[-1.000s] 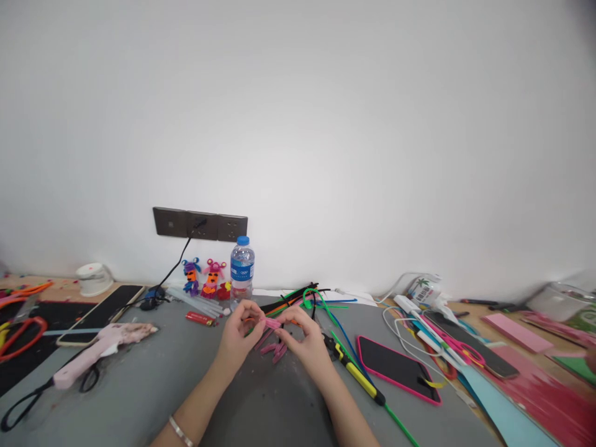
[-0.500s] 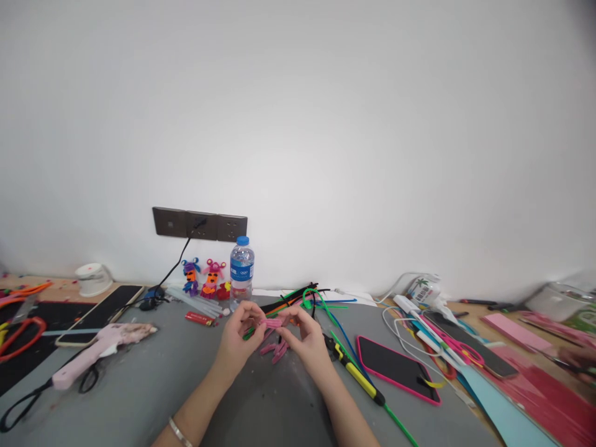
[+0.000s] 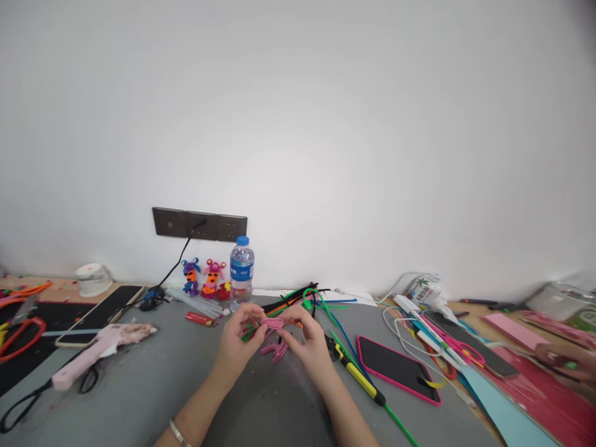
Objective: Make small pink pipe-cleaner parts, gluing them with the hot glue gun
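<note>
My left hand (image 3: 237, 341) and my right hand (image 3: 307, 341) meet above the grey mat (image 3: 261, 403), both pinching a short pink pipe cleaner piece (image 3: 272, 323) between fingertips. Several more pink folded pieces (image 3: 275, 351) lie on the mat just below the hands. A bundle of coloured pipe cleaners (image 3: 298, 297) lies behind the hands. A silver bracelet (image 3: 179, 433) is on my left wrist.
A water bottle (image 3: 242, 268), small pipe-cleaner figures (image 3: 205, 278) and a red lighter (image 3: 199, 318) stand behind. A pink glue gun (image 3: 100, 347), scissors (image 3: 28, 400) and a phone (image 3: 100, 315) lie left. Yellow-handled cutters (image 3: 358, 375), a pink-cased phone (image 3: 398, 367) lie right. Another person's hand (image 3: 565, 362) is at far right.
My fingers have shifted slightly on the pink piece, raising it a little. The other person's hand at far right has come further into view.
</note>
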Motion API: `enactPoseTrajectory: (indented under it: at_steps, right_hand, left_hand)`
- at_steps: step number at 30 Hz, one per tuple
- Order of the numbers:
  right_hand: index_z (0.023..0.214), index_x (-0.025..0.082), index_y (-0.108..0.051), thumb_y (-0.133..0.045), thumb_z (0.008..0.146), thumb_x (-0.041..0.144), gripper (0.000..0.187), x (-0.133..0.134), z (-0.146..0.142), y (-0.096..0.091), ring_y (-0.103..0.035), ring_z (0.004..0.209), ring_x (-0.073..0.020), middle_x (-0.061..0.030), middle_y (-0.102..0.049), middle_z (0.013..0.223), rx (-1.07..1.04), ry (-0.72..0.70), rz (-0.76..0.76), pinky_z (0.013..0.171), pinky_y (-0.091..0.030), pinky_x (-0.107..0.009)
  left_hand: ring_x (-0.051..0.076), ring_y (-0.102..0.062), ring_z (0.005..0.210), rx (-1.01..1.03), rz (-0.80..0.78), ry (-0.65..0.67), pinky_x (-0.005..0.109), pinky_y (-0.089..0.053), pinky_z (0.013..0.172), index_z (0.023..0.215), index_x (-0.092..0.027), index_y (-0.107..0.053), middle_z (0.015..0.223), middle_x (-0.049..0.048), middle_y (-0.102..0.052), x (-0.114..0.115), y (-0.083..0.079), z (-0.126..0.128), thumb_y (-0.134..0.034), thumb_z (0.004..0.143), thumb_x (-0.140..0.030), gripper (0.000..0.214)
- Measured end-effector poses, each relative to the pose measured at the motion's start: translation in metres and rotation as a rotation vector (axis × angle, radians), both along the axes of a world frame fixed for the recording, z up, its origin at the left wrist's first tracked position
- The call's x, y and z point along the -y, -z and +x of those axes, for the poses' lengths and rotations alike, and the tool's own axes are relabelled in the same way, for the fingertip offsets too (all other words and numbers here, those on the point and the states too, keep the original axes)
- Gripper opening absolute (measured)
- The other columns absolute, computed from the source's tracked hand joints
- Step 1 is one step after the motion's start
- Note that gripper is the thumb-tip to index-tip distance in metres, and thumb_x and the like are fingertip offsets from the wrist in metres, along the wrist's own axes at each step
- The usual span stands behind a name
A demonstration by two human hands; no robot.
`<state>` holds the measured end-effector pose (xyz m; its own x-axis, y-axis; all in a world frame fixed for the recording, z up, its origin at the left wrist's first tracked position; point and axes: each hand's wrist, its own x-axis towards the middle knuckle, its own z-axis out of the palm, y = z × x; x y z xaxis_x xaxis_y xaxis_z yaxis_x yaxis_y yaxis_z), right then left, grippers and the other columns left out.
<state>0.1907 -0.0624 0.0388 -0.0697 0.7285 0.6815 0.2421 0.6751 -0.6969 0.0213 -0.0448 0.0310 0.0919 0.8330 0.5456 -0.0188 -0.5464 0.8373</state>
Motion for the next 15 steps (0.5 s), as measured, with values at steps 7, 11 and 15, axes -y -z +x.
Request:
enactPoseTrajectory:
  at_steps: [7, 11, 15]
  right_hand:
    - [0.087, 0.021, -0.062, -0.065, 0.085, 0.016, 0.006, 0.0020, -0.0009, -0.0048, -0.060, 0.076, -0.0189, -0.0036, -0.063, 0.082, 0.020, 0.030, 0.054, 0.069, -0.049, -0.030]
    - [0.087, 0.022, -0.062, -0.062, 0.087, 0.014, 0.007, 0.0053, -0.0005, -0.0073, -0.061, 0.079, -0.0201, -0.0048, -0.064, 0.084, 0.082, 0.041, 0.100, 0.072, -0.050, -0.032]
    - [0.088, 0.023, -0.062, -0.060, 0.088, 0.013, 0.010, 0.0086, 0.0002, -0.0078, -0.061, 0.081, -0.0209, -0.0061, -0.064, 0.085, 0.154, 0.069, 0.147, 0.072, -0.050, -0.033]
  left_hand:
    - [0.016, -0.065, 0.075, -0.005, -0.040, 0.005, 0.025, -0.052, 0.068, 0.094, -0.020, -0.058, 0.081, 0.0014, -0.066, 0.0013, -0.0017, 0.0016, -0.061, 0.079, -0.016, 0.016]
    - [0.016, -0.064, 0.075, -0.013, -0.044, 0.008, 0.025, -0.052, 0.069, 0.091, -0.019, -0.058, 0.081, 0.0016, -0.065, 0.0013, -0.0018, 0.0010, -0.062, 0.078, -0.017, 0.014]
    - [0.016, -0.064, 0.076, -0.017, -0.052, 0.013, 0.025, -0.052, 0.070, 0.091, -0.020, -0.059, 0.081, 0.0014, -0.065, 0.0019, -0.0009, 0.0002, -0.061, 0.080, -0.017, 0.011]
